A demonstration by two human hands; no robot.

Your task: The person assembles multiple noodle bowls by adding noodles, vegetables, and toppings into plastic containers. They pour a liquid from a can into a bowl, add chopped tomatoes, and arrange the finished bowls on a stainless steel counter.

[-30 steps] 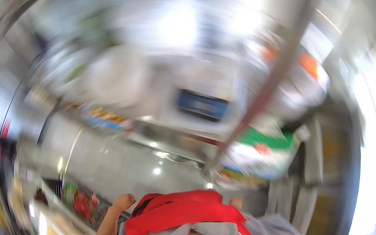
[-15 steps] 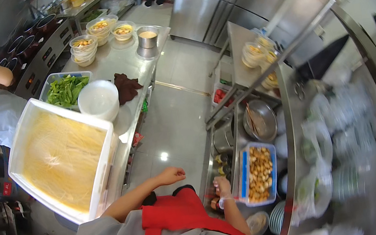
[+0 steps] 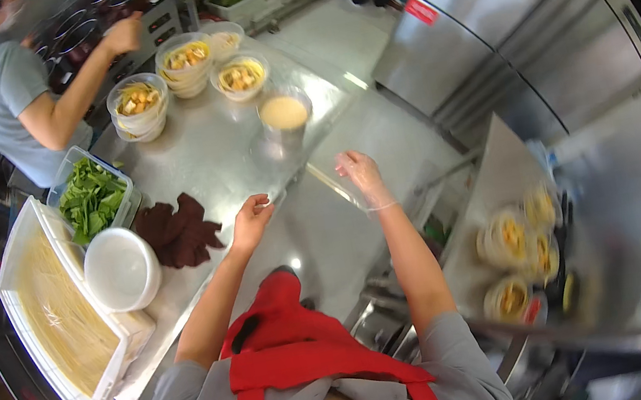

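My bare left hand (image 3: 251, 222) hovers at the edge of the steel table, fingers loosely bent and apart, nothing visible in it. A clear plastic glove covers my right hand (image 3: 360, 174), raised over the aisle with loosely bent fingers; no object shows in it. Close to my left hand lies a dark brown cloth (image 3: 180, 232). Beyond both hands, a metal container of pale liquid (image 3: 283, 113) stands near the table's edge. Several clear bowls of topped food (image 3: 241, 77) stand farther back, some of them stacked.
On the left are stacked white bowls (image 3: 122, 269), a tub of leafy greens (image 3: 93, 199) and a white crate of noodles (image 3: 59, 307). A co-worker (image 3: 25, 105) stands across the table (image 3: 203, 156). More filled bowls (image 3: 505, 241) sit on the right counter, before a steel fridge (image 3: 470, 31).
I have moved forward along the aisle, and the view has shifted. Both my hands have risen and reached farther ahead. The co-worker now stands more upright with an arm extended.
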